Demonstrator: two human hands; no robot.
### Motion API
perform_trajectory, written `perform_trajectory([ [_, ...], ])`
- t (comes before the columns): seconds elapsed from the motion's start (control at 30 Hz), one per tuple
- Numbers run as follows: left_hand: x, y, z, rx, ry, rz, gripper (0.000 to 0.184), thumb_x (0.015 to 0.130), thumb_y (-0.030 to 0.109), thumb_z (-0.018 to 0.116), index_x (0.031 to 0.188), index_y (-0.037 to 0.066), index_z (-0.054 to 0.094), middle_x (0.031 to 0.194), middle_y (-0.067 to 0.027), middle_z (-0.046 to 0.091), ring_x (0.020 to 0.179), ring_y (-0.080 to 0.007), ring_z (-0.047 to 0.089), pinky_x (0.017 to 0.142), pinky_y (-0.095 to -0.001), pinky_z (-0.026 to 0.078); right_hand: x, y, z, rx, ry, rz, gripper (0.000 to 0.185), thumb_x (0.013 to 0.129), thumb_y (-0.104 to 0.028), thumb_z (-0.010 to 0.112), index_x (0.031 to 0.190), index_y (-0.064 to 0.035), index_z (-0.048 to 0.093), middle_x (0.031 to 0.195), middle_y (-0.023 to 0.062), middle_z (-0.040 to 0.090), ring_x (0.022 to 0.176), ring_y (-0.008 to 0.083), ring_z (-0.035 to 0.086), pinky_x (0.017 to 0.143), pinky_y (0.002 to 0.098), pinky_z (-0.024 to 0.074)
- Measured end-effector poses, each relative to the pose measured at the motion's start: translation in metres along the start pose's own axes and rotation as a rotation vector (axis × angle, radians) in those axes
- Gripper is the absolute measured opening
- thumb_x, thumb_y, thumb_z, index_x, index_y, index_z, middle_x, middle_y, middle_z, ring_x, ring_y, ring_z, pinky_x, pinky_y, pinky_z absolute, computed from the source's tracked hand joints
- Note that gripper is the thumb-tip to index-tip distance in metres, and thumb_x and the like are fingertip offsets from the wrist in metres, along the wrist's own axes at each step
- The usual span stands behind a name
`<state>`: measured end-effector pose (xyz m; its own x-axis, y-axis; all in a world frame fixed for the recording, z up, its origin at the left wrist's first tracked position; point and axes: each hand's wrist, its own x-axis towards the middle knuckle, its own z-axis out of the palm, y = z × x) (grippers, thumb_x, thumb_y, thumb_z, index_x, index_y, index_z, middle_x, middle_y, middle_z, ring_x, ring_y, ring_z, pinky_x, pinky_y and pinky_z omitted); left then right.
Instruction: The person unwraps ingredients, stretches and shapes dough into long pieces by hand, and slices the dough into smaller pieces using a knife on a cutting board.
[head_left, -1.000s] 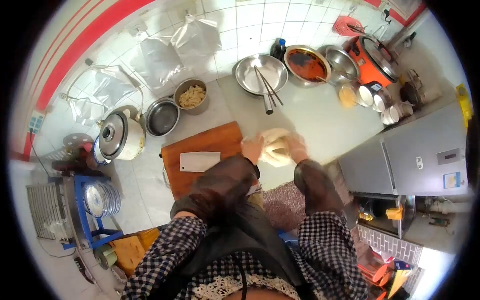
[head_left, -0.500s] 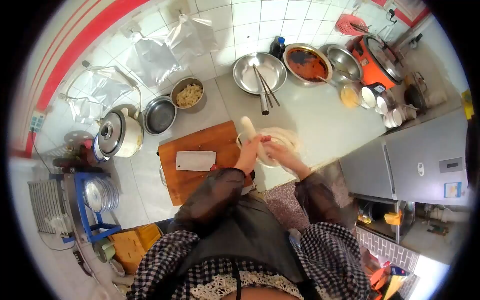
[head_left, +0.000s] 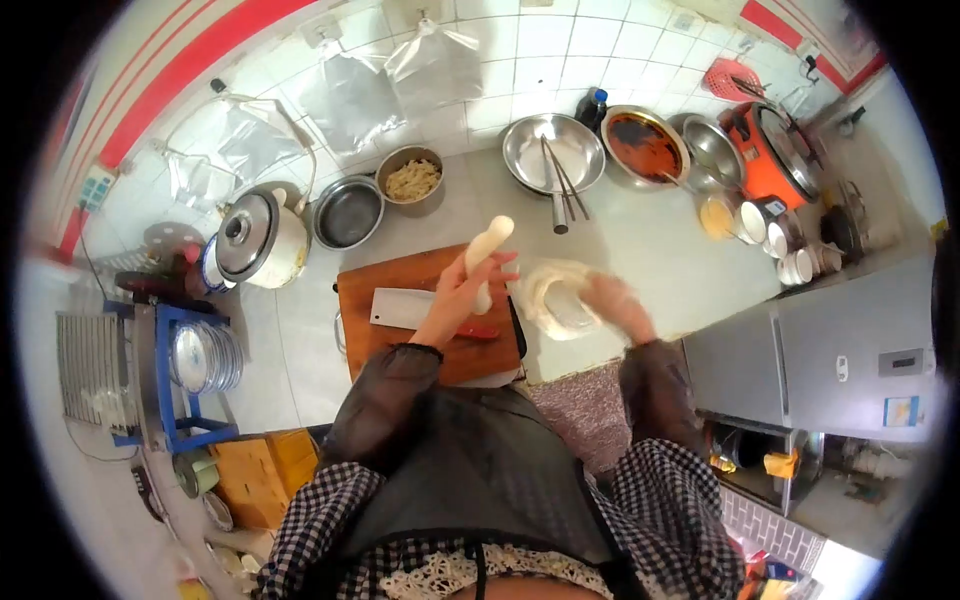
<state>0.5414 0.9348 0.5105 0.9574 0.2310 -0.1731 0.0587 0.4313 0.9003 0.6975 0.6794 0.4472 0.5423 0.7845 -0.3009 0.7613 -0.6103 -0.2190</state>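
Observation:
My left hand [head_left: 462,290] is wrapped round a long, pale, knobbly root vegetable [head_left: 490,238], held tilted above the cutting board. Its exact kind is unclear. To the right, my right hand [head_left: 618,308] is at the edge of a whitish, see-through plastic bag [head_left: 545,305] lying on the counter. Motion blurs the fingers there, so their grip cannot be made out. Under the left hand, a cleaver [head_left: 400,308] with a red handle lies flat on the wooden cutting board [head_left: 375,350].
Along the wall stand a pot of pale strips [head_left: 413,180], a dark-bottomed metal basin [head_left: 348,212], a pan with chopsticks [head_left: 553,155], a basin of red oily liquid [head_left: 645,145] and an orange cooker [head_left: 765,150]. A lidded pot [head_left: 262,240] is on the left, a fridge [head_left: 850,340] on the right.
My hands, together over the bag before, are now apart. The left has carried the root vegetable left over the board; the right has moved to the bag's right side. The camera view has shifted.

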Motion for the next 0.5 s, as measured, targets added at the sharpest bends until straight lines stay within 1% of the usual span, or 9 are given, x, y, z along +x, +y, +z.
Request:
perform_trajectory([
  [0.1,0.004,-0.014,0.009,0.266,-0.087,0.070,0.040,0.102,0.019,0.051,0.138,0.003,0.045,0.120,-0.0049,0.063,0.102,-0.0130,0.060,0.086,-0.0278,0.050,-0.022,-0.069,-0.116,0.240,-0.185,0.240,0.030,0.093,-0.026,0.056,0.114,-0.0076,0.066,0.116,0.0198,0.063,0.102,0.0359,0.062,0.089,0.0423,0.0490],
  [0.13,-0.006,-0.013,0.010,0.257,-0.195,0.068,0.044,0.101,0.018,0.052,0.141,0.003,0.043,0.124,-0.0028,0.059,0.106,-0.0119,0.056,0.090,-0.0274,0.047,-0.032,-0.082,-0.124,0.534,0.004,-0.070,0.031,0.093,-0.027,0.058,0.116,-0.0071,0.064,0.111,0.0181,0.064,0.101,0.0332,0.063,0.087,0.0409,0.0502],
  [0.2,-0.023,0.001,0.023,0.249,-0.246,0.239,0.048,0.097,0.017,0.058,0.141,0.004,0.044,0.126,-0.0034,0.057,0.108,-0.0124,0.054,0.092,-0.0280,0.045,-0.038,-0.109,-0.140,0.820,0.189,-0.405,0.033,0.092,-0.028,0.061,0.117,-0.0067,0.062,0.106,0.0164,0.064,0.099,0.0304,0.064,0.085,0.0395,0.0513],
  [0.27,-0.040,0.013,-0.001,0.176,-0.271,0.177,0.052,0.094,0.017,0.062,0.141,0.004,0.044,0.126,-0.0041,0.057,0.109,-0.0126,0.054,0.093,-0.0280,0.045,-0.028,-0.148,-0.152,1.001,0.154,-0.206,0.033,0.091,-0.023,0.065,0.119,-0.0057,0.058,0.098,0.0099,0.062,0.100,0.0210,0.061,0.080,0.0357,0.0519],
  [0.3,-0.049,0.021,-0.018,0.098,-0.311,0.106,0.056,0.091,0.016,0.067,0.141,0.004,0.044,0.127,-0.0048,0.057,0.109,-0.0128,0.055,0.094,-0.0281,0.045,-0.011,-0.155,-0.143,1.312,0.079,-0.424,0.032,0.090,-0.014,0.067,0.119,-0.0049,0.057,0.098,0.0060,0.060,0.096,0.0154,0.059,0.078,0.0334,0.0516],
  [0.37,-0.083,0.074,-0.030,0.613,-0.092,0.150,0.057,0.086,0.015,0.072,0.136,0.002,0.048,0.123,-0.0063,0.059,0.109,-0.0124,0.056,0.093,-0.0292,0.047,0.008,-0.175,-0.124,1.465,0.053,-0.406,0.031,0.089,-0.012,0.066,0.118,-0.0040,0.057,0.101,0.0077,0.060,0.094,0.0156,0.059,0.078,0.0328,0.0513],
  [0.4,-0.097,0.099,-0.045,0.599,-0.022,-0.031,0.054,0.086,0.014,0.072,0.133,0.001,0.050,0.120,-0.0062,0.061,0.106,-0.0123,0.058,0.090,-0.0290,0.048,0.018,-0.185,-0.110,1.623,0.043,-0.371,0.030,0.089,-0.011,0.066,0.117,-0.0031,0.058,0.104,0.0094,0.059,0.092,0.0159,0.059,0.079,0.0322,0.0510],
  [0.43,-0.110,0.120,-0.063,0.580,0.044,-0.210,0.050,0.085,0.013,0.072,0.130,0.001,0.053,0.116,-0.0062,0.063,0.104,-0.0122,0.060,0.088,-0.0288,0.050,0.042,-0.188,-0.070,1.302,0.100,-0.338,0.028,0.089,-0.010,0.063,0.115,-0.0023,0.058,0.107,0.0113,0.059,0.092,0.0186,0.059,0.080,0.0311,0.0504],
  [0.5,-0.131,0.132,-0.093,0.759,0.155,0.032,0.042,0.088,0.010,0.068,0.127,0.001,0.054,0.100,-0.0041,0.067,0.076,-0.0096,0.063,0.063,-0.0255,0.052,0.088,-0.198,0.027,0.555,0.127,-0.263,0.025,0.089,-0.010,0.058,0.112,-0.0018,0.057,0.113,0.0155,0.057,0.092,0.0265,0.061,0.082,0.0328,0.0503],
])
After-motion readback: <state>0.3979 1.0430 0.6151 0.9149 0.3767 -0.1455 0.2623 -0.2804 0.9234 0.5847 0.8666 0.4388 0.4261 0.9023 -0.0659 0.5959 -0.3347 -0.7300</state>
